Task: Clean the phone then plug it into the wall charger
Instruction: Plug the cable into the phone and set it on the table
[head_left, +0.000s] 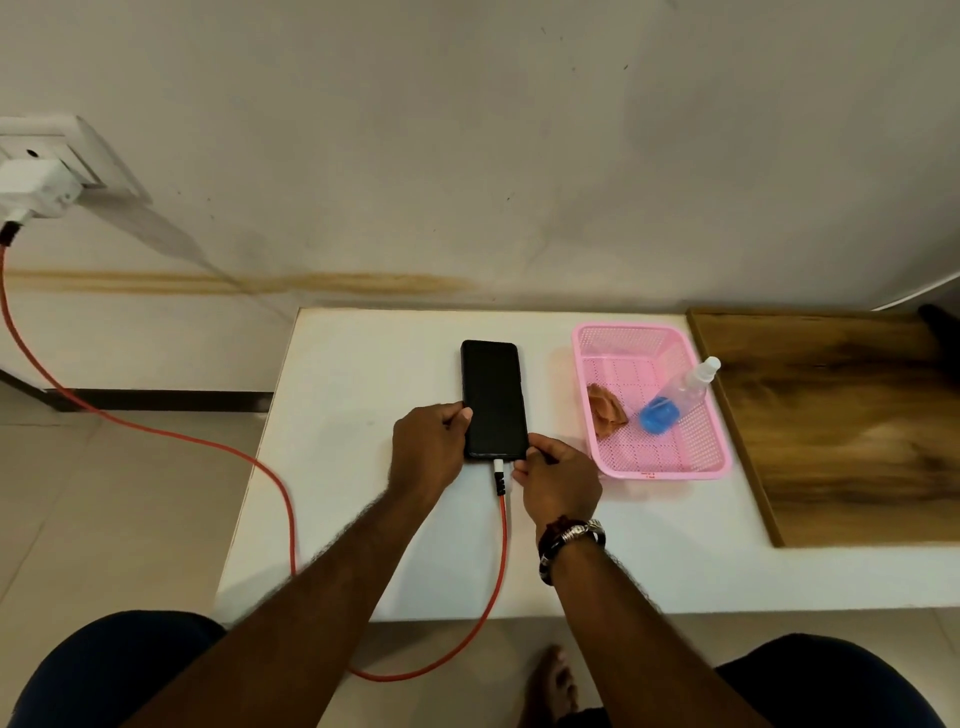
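A black phone (492, 397) lies flat on the white table (363, 519), screen dark. A red cable (280, 499) runs from its bottom end, off the table's front edge and up to the white wall charger (36, 189) plugged into the socket at the far left. The cable's white plug (499, 470) sits in the phone's port. My left hand (428, 449) grips the phone's lower left edge. My right hand (558, 480) touches the phone's lower right corner beside the plug, fingers curled.
A pink basket (670, 462) stands right of the phone, holding a crumpled brown cloth (605, 413) and a clear spray bottle (675, 397) with blue liquid. A wooden board (841, 426) lies further right. My bare foot (553, 686) shows below the table edge.
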